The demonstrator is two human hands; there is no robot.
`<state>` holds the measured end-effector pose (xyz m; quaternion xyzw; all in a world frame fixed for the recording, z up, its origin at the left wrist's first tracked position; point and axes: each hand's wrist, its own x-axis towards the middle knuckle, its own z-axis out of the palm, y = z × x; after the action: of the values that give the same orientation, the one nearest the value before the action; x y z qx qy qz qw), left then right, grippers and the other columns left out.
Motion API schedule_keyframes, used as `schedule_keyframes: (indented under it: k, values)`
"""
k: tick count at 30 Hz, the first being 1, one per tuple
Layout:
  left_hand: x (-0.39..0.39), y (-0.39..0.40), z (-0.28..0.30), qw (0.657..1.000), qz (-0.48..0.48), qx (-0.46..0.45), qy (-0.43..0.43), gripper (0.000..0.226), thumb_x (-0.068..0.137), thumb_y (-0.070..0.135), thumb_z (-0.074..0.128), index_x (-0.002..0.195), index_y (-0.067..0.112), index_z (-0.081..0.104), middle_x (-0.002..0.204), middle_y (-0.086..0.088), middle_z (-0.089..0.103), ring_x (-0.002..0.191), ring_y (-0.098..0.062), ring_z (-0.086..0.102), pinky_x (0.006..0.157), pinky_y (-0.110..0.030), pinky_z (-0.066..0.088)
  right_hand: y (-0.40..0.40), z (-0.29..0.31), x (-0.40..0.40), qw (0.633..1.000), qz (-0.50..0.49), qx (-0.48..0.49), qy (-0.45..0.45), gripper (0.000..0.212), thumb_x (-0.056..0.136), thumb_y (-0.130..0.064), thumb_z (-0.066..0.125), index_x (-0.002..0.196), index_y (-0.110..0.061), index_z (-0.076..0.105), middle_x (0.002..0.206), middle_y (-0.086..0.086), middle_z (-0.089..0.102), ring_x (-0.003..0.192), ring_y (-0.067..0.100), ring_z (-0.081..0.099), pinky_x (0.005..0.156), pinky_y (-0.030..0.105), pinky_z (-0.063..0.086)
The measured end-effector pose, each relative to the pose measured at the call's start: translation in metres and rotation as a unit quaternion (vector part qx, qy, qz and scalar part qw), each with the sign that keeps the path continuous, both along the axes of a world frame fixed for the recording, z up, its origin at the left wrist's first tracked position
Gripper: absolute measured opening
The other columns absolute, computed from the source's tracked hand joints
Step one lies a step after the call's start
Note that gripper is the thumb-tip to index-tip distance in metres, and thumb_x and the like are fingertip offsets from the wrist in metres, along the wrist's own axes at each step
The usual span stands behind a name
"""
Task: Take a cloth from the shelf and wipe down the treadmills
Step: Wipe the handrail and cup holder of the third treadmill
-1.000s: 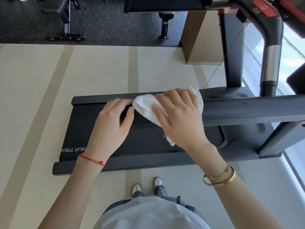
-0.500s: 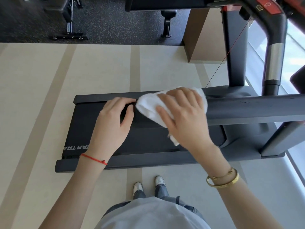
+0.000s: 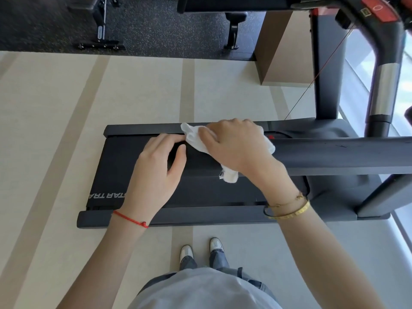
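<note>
Cloth is bunched under my right hand on the treadmill handrail, which runs left-right; my left hand curls round the rail's end beside it, holding nothing else

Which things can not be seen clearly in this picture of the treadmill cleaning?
- white cloth, head view: mostly covered by the right hand.
- Belt lettering: cut short by the left hand.
- treadmill console: cut off at the top edge.
- The shelf: out of frame.
</note>
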<state>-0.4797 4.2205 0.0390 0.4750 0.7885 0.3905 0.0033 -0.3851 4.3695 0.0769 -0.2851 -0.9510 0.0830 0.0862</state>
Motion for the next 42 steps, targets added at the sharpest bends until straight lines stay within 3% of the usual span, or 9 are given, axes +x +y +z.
schedule_keyframes:
  k: [3,7,14,17,23,28,31,38,42]
  values:
    - [-0.001,0.0,0.001,1.0,-0.002,0.002,-0.002,0.022,0.099,0.015,0.051,0.113,0.01,0.067,0.098,0.007,0.062,0.094,-0.016,0.057,0.085,-0.025,0.046,0.013,-0.001,0.023,0.999,0.008,0.009,0.034,0.045,0.099,-0.043,0.039,0.062,-0.017,0.04,0.053,-0.003,0.043,0.054,0.021,0.044,0.05,0.025,0.021]
    - [0.0,0.0,0.002,1.0,-0.004,0.008,-0.009,0.023,0.099,0.016,0.051,0.115,0.011,0.067,0.104,0.007,0.064,0.101,-0.016,0.059,0.091,-0.025,0.047,0.035,0.004,0.052,0.998,-0.06,0.006,0.035,0.041,0.096,-0.051,0.041,0.071,-0.02,0.053,0.059,-0.003,0.056,0.062,0.024,0.052,0.051,0.025,0.024]
    - [-0.001,0.001,0.0,1.0,-0.004,0.007,-0.014,0.024,0.099,0.015,0.051,0.116,0.011,0.067,0.105,0.004,0.065,0.099,-0.018,0.059,0.088,-0.027,0.047,0.002,-0.01,0.043,0.99,-0.027,0.092,0.103,0.038,0.095,-0.043,0.039,0.085,-0.02,0.067,0.075,-0.003,0.064,0.077,0.023,0.056,0.084,0.033,0.037]
    - [-0.002,0.0,-0.001,1.0,-0.007,0.01,-0.01,0.023,0.099,0.015,0.051,0.116,0.011,0.066,0.103,0.006,0.064,0.094,-0.016,0.058,0.086,-0.022,0.044,0.013,-0.01,0.062,0.989,-0.034,0.085,0.115,0.036,0.096,-0.046,0.043,0.092,-0.023,0.07,0.081,-0.004,0.065,0.083,0.022,0.057,0.09,0.033,0.037]
    - [0.002,-0.001,-0.002,1.0,-0.007,0.014,-0.019,0.023,0.101,0.015,0.05,0.117,0.011,0.065,0.105,0.005,0.063,0.078,-0.003,0.054,0.079,-0.015,0.041,0.005,-0.012,0.053,0.972,-0.123,0.139,0.144,0.036,0.094,-0.03,0.043,0.064,-0.014,0.055,0.06,0.002,0.051,0.063,0.027,0.046,0.075,0.04,0.038]
    - [0.002,-0.002,-0.003,1.0,-0.012,0.006,-0.021,0.019,0.101,0.013,0.049,0.109,0.007,0.065,0.095,0.005,0.056,0.073,-0.006,0.049,0.072,-0.011,0.036,-0.027,-0.029,0.03,0.971,-0.028,0.135,0.193,0.03,0.098,-0.034,0.046,0.094,-0.018,0.071,0.086,-0.001,0.064,0.086,0.025,0.055,0.088,0.037,0.039]
    - [0.0,-0.004,-0.002,0.999,-0.024,0.005,-0.021,0.022,0.101,0.014,0.048,0.115,0.01,0.065,0.1,0.005,0.06,0.074,-0.003,0.051,0.074,-0.01,0.037,-0.015,-0.029,0.042,0.967,-0.016,0.147,0.205,0.028,0.099,-0.036,0.047,0.098,-0.02,0.07,0.091,-0.003,0.065,0.093,0.023,0.056,0.092,0.034,0.039]
    - [0.002,0.001,0.0,0.999,-0.034,0.007,-0.017,0.026,0.101,0.015,0.048,0.121,0.011,0.064,0.116,0.003,0.064,0.103,-0.016,0.061,0.092,-0.028,0.048,-0.005,-0.034,0.049,0.927,-0.182,0.207,0.253,0.03,0.096,-0.026,0.047,0.074,-0.015,0.065,0.077,0.0,0.062,0.085,0.026,0.056,0.092,0.037,0.039]
    - [0.01,0.015,0.004,0.998,-0.067,0.013,0.015,0.022,0.1,0.01,0.05,0.116,0.008,0.065,0.111,-0.001,0.066,0.102,-0.02,0.062,0.091,-0.038,0.05,-0.019,-0.042,0.036,0.932,-0.145,0.206,0.259,0.032,0.097,-0.028,0.046,0.077,-0.015,0.066,0.078,0.0,0.062,0.085,0.026,0.054,0.094,0.037,0.039]
